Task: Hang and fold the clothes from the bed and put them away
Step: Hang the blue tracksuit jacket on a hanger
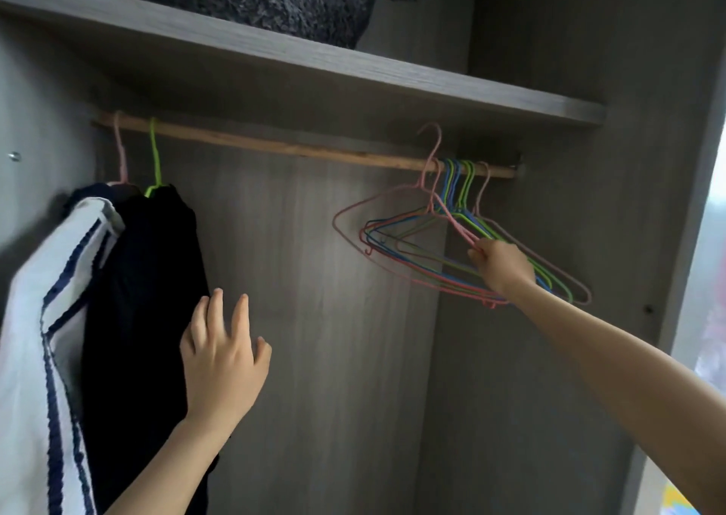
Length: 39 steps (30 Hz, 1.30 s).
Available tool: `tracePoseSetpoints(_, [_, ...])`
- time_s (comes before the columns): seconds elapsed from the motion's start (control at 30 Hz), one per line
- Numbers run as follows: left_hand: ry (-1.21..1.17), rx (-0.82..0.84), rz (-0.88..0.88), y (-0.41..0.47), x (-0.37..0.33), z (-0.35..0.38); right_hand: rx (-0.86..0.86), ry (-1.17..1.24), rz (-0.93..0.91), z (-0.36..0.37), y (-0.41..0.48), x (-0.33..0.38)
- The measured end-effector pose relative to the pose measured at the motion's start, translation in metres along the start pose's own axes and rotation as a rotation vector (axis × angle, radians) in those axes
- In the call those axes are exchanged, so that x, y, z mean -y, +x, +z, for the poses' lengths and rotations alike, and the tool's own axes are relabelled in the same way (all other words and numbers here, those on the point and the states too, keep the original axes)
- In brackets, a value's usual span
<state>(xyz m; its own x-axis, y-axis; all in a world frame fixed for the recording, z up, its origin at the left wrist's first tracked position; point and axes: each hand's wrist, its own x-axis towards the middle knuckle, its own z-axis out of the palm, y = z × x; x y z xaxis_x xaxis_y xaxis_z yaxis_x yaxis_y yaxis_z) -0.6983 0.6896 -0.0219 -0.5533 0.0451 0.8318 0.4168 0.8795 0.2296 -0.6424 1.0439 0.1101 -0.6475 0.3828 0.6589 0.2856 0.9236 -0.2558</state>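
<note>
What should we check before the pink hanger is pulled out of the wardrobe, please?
1. Grip: the right hand pinches the pink hanger by its shoulder wire: ok.
2. Its hook is raised above the rod: ok.
3. Free of the other hangers: cannot tell, the wires overlap.
4. Left hand open and holding nothing: ok.
5. Black garment hangs at the rod's far end, out of the path: ok.
</note>
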Motion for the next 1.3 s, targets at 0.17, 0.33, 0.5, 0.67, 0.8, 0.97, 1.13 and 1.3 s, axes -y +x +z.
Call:
tracePoseSetpoints(0.17, [-0.107, -0.013, 0.048, -0.006, -0.021, 0.022, 0.089, -0.010, -0.128, -0.012, -0.049, -0.015])
tracePoseSetpoints(0.33, [-0.208, 0.108, 0.080, -0.016, -0.068, 0.039, 0.061, -0.037, -0.132, -0.041, -0.110, -0.071])
tracePoseSetpoints(0.5, [-0.311, 0.241, 0.122, -0.050, -0.116, 0.055, -0.106, -0.049, -0.145, -0.094, -0.174, -0.165])
tracePoseSetpoints(0.67, [-0.757, 0.294, 0.064, -0.130, -0.209, 0.060, -0.189, -0.119, -0.065, -0.159, -0.264, -0.283])
tracePoseSetpoints(0.8, [-0.895, 0.477, 0.161, -0.214, -0.316, 0.054, -0.183, -0.291, 0.115, -0.211, -0.357, -0.388])
tracePoseSetpoints(0.97, [-0.938, 0.659, 0.311, -0.298, -0.467, 0.065, -0.125, -0.346, 0.528, -0.280, -0.479, -0.488])
tracePoseSetpoints(1.13, [-1.021, 0.955, 0.412, -0.386, -0.594, 0.054, -0.148, -0.486, 0.998, -0.327, -0.599, -0.549])
tracePoseSetpoints(1.3, [-1.026, 1.190, 0.392, -0.455, -0.674, 0.049, -0.165, -0.578, 1.177, -0.341, -0.672, -0.570])
